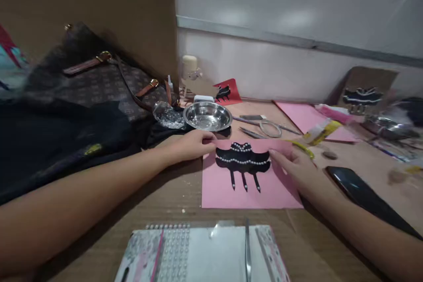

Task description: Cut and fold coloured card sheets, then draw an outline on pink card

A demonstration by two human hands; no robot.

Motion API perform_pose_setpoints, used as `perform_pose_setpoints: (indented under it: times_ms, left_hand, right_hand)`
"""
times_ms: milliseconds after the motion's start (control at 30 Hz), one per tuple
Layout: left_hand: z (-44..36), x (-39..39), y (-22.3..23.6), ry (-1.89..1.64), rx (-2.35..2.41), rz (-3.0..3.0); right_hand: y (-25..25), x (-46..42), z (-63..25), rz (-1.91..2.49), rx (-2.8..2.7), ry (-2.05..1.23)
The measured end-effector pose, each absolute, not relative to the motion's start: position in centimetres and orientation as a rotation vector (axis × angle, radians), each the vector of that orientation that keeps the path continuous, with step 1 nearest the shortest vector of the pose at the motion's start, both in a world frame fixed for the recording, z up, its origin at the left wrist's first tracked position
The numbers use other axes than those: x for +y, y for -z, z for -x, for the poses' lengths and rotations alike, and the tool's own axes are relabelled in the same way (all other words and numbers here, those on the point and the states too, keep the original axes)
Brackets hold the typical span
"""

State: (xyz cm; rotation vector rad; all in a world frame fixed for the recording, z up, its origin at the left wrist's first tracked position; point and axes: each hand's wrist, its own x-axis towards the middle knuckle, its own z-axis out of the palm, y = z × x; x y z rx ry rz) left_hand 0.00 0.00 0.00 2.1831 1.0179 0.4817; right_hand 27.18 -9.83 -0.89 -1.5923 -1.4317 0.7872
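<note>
A pink card [228, 189] lies flat on the brown table. On it sits a black cut-out shape [243, 161] edged with rows of small pearls, with three thin prongs hanging down. My left hand [191, 144] rests at the card's top left corner, fingers curled and pinching its edge. My right hand [297, 167] lies at the card's right edge, fingertips touching the black shape's right tip. A yellow strip [302, 147] lies just behind that hand.
A steel bowl [208, 115], scissors [269, 128] and tweezers [251, 133] lie behind the card. A brown handbag [99, 83] and dark cloth fill the left. A phone [360, 191] lies right. A pearl sticker sheet [175, 251] with tweezers [247, 246] sits near me. More pink paper [304, 116] is far right.
</note>
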Motion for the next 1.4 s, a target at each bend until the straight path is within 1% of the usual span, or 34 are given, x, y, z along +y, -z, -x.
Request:
perform_pose_setpoints:
  times_ms: [67,167,333,500,800,1000,1167,1400]
  left_hand:
    - [0.0,0.0,0.0,-0.482,1.015,-2.200]
    - [0.1,0.1,0.3,-0.496,1.019,-2.204]
    - [0.0,0.6,0.9,-0.587,1.010,-2.144]
    - [0.1,1.2,1.5,-0.648,0.996,-2.061]
    - [0.2,1.4,1.8,-0.674,1.002,-1.987]
    - [0.2,1.1,1.3,-0.667,0.967,-1.937]
    - [0.1,0.8,0.9,-0.672,0.863,-1.812]
    - [0.2,1.1,1.3,-0.657,0.671,-1.618]
  right_hand:
    - [0.9,-9.8,-27.5,1.607,-1.447,-0.744]
    - [0.9,-9.9,-27.7,1.637,-1.390,-0.771]
    - [0.6,-10.0,-27.9,1.613,-1.214,-1.065]
    - [0.9,-9.8,-28.5,1.522,-1.184,-1.203]
    - [0.8,-9.6,-28.1,1.650,-1.192,-1.039]
    - [0.9,-9.7,-27.8,1.597,-1.107,-1.080]
    - [1.3,-9.6,-28.0,1.550,-1.181,-0.928]
    - [0.9,-9.7,-28.0,1.537,-1.251,-0.809]
